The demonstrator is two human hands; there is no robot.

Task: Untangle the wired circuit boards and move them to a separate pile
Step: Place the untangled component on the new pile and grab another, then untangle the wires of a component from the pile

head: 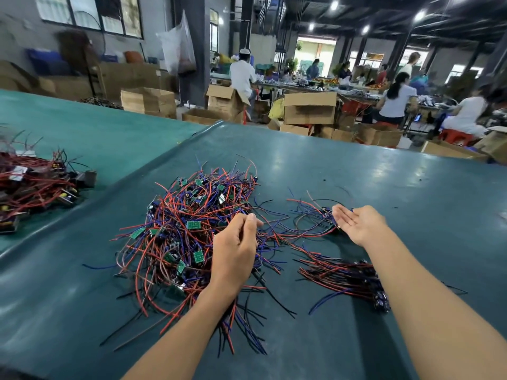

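Left hand (236, 248) pinches thin tangled wires (178, 212); right hand (356, 223) flat, upturned.

Big tangled heap (186, 231) of small green boards w/ red, blue & blk wires sprawls on the counter (384, 174); neater bundle (343, 275), wires approx parallel, lies just right of it.

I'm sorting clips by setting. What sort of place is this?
Most likely a factory assembly floor: a tangle of wired circuit boards lies on a green-covered table, open cardboard boxes stand on the floor behind, and other workers sit working farther back.
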